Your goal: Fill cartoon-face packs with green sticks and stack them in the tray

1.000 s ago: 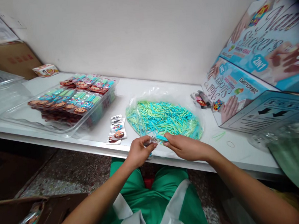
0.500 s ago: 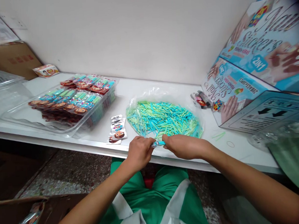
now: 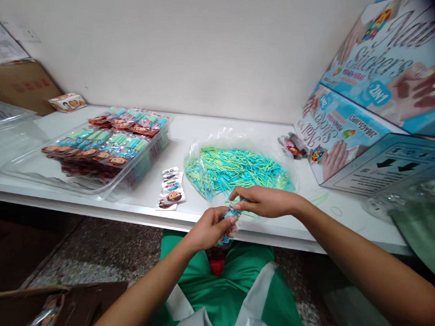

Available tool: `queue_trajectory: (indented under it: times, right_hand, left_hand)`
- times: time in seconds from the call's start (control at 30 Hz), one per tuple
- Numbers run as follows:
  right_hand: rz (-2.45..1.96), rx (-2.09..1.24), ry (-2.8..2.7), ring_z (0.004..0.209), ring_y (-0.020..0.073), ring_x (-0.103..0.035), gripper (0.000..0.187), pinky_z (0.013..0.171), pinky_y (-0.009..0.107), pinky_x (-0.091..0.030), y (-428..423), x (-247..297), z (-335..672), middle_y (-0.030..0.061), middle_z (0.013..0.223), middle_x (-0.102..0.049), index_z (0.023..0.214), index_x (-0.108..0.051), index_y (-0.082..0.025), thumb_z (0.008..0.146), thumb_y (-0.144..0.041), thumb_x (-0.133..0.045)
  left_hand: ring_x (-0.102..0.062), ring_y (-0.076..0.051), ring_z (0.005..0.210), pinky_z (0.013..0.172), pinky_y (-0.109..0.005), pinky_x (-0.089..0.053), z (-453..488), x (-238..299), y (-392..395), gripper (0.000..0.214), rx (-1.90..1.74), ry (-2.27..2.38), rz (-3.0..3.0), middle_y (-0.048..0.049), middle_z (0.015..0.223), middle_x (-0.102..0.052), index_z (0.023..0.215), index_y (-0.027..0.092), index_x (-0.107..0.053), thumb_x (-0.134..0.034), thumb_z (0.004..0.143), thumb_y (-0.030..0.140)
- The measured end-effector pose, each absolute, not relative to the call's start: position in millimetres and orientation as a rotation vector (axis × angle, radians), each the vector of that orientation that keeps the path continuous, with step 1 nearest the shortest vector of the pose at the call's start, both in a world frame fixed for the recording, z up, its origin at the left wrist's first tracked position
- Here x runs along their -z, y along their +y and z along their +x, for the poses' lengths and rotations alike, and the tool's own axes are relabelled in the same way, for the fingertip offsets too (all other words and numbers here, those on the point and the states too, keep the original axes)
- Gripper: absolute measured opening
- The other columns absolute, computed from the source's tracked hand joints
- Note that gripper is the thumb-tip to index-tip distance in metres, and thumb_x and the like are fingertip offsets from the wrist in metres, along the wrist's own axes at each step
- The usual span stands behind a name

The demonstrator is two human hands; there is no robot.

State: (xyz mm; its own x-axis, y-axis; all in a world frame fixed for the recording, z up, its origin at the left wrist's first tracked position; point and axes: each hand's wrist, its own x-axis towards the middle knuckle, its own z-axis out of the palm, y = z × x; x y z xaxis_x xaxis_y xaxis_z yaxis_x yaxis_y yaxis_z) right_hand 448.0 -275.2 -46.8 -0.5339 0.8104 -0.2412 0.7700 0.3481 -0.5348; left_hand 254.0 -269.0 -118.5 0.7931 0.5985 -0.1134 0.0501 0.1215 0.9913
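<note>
My left hand (image 3: 208, 228) is closed round a small printed packet (image 3: 225, 240) at the table's front edge; fingers cover much of it. My right hand (image 3: 269, 202) has its thumb and fingers pinched at the packet's upper end, touching it. Whether it also holds a stick is hidden. Just beyond my hands, a heap of thin green and blue sticks (image 3: 236, 169) lies in an open clear plastic bag (image 3: 221, 135). A few green sticks lie loose under my right hand. To the left lies a small pile of flat printed packets (image 3: 173, 188).
A clear plastic tray (image 3: 104, 190) at left holds filled packets (image 3: 106, 152) in rows. Printed nail-sticker boxes (image 3: 351, 125) stand at right, with a small dark packet (image 3: 293, 144) beside them. Cardboard boxes (image 3: 17, 86) stand at the back left.
My left hand has tilted and come slightly nearer me, so the printed packet now shows below it. My right hand has raised its fingers and shifted its pinch to the packet's upper end.
</note>
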Motion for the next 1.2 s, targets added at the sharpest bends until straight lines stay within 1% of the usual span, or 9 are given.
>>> queue_trajectory:
  times: [0.13, 0.23, 0.33, 0.4, 0.5, 0.57, 0.9, 1.07, 1.2]
  right_hand:
    - [-1.509, -0.868, -2.414, 0.072, 0.0158, -0.055, 0.029, 0.062, 0.025, -0.037, -273.0, 53.7, 438.8, 0.0044, 0.081, -0.063, 0.098, -0.055, -0.018, 0.091, -0.04, -0.037]
    - [-1.514, -0.907, -2.208, 0.073, 0.0152, -0.055, 0.032, 0.064, 0.026, -0.039, -271.6, 59.5, 434.9, 0.0032, 0.081, -0.062, 0.104, -0.053, -0.019, 0.09, -0.043, -0.04]
    - [-1.476, -1.092, -1.881, 0.065, 0.0119, -0.053, 0.038, 0.059, 0.024, -0.04, -273.9, 68.9, 437.2, 0.0024, 0.08, -0.061, 0.11, -0.051, -0.017, 0.089, -0.047, -0.039]
    - [-1.418, -1.21, -1.723, 0.058, 0.0092, -0.049, 0.035, 0.053, 0.023, -0.039, -277.6, 77.0, 439.7, 0.0022, 0.079, -0.06, 0.1, -0.056, -0.016, 0.086, -0.046, -0.045]
    - [-1.36, -1.259, -1.607, 0.054, 0.0076, -0.045, 0.027, 0.049, 0.021, -0.037, -283.7, 87.2, 441.2, -0.0005, 0.067, -0.055, 0.079, -0.06, -0.014, 0.08, -0.04, -0.055]
    - [-1.345, -1.256, -1.561, 0.053, 0.0071, -0.044, 0.024, 0.048, 0.021, -0.036, -286.5, 90.3, 440.7, -0.0023, 0.061, -0.052, 0.074, -0.06, -0.014, 0.079, -0.037, -0.056]
    - [-1.347, -1.242, -1.51, 0.055, 0.008, -0.047, 0.016, 0.053, 0.022, -0.04, -290.3, 91.7, 435.8, -0.0028, 0.065, -0.051, 0.072, -0.054, -0.016, 0.077, -0.032, -0.056]
    - [-1.45, -1.113, -1.591, 0.056, 0.0098, -0.049, 0.011, 0.054, 0.023, -0.039, -295.1, 98.2, 437.6, -0.0039, 0.061, -0.051, 0.081, -0.053, -0.018, 0.079, -0.028, -0.05]
    - [-1.493, -1.021, -1.661, 0.059, 0.0108, -0.049, 0.012, 0.056, 0.023, -0.038, -299.6, 95.9, 439.3, -0.004, 0.061, -0.05, 0.084, -0.054, -0.018, 0.081, -0.028, -0.048]
  left_hand:
    - [-0.059, -0.014, 0.057, 0.057, -0.025, -0.046, 260.6, 122.2, -273.1, 0.042, -0.38, 0.553, 1.095, -0.0036, 0.071, -0.063, 0.098, 0.015, -0.05, -0.065, 0.072, 0.043]
    - [-0.061, -0.014, 0.056, 0.058, -0.027, -0.048, 262.7, 124.4, -274.0, 0.04, -0.44, 0.582, 0.976, -0.0053, 0.071, -0.065, 0.09, 0.013, -0.052, -0.067, 0.07, 0.044]
    - [-0.062, -0.015, 0.057, 0.059, -0.027, -0.048, 261.6, 126.8, -272.7, 0.038, -0.512, 0.591, 0.904, -0.006, 0.071, -0.066, 0.088, 0.013, -0.054, -0.067, 0.07, 0.044]
    - [-0.062, -0.015, 0.057, 0.058, -0.026, -0.048, 260.5, 127.9, -271.9, 0.039, -0.524, 0.598, 0.892, -0.0065, 0.072, -0.066, 0.09, 0.013, -0.055, -0.067, 0.07, 0.044]
    - [-0.062, -0.015, 0.057, 0.058, -0.027, -0.048, 260.5, 128.7, -272.0, 0.04, -0.522, 0.609, 0.887, -0.0066, 0.071, -0.067, 0.09, 0.012, -0.056, -0.068, 0.069, 0.044]
    - [-0.062, -0.016, 0.056, 0.059, -0.028, -0.048, 261.5, 128.5, -272.8, 0.039, -0.514, 0.61, 0.878, -0.0058, 0.069, -0.066, 0.089, 0.012, -0.056, -0.069, 0.069, 0.043]
    - [-0.062, -0.016, 0.055, 0.056, -0.026, -0.048, 261.9, 127.3, -277.0, 0.037, -0.491, 0.584, 0.892, -0.0066, 0.069, -0.067, 0.09, 0.012, -0.058, -0.067, 0.071, 0.042]
    - [-0.062, -0.015, 0.056, 0.058, -0.026, -0.049, 264.9, 127.8, -279.1, 0.033, -0.55, 0.585, 0.865, -0.0067, 0.072, -0.067, 0.092, 0.013, -0.059, -0.064, 0.074, 0.041]
    - [-0.061, -0.014, 0.056, 0.054, -0.023, -0.047, 267.1, 128.1, -278.7, 0.031, -0.59, 0.58, 0.885, -0.008, 0.074, -0.066, 0.09, 0.011, -0.059, -0.062, 0.077, 0.038]
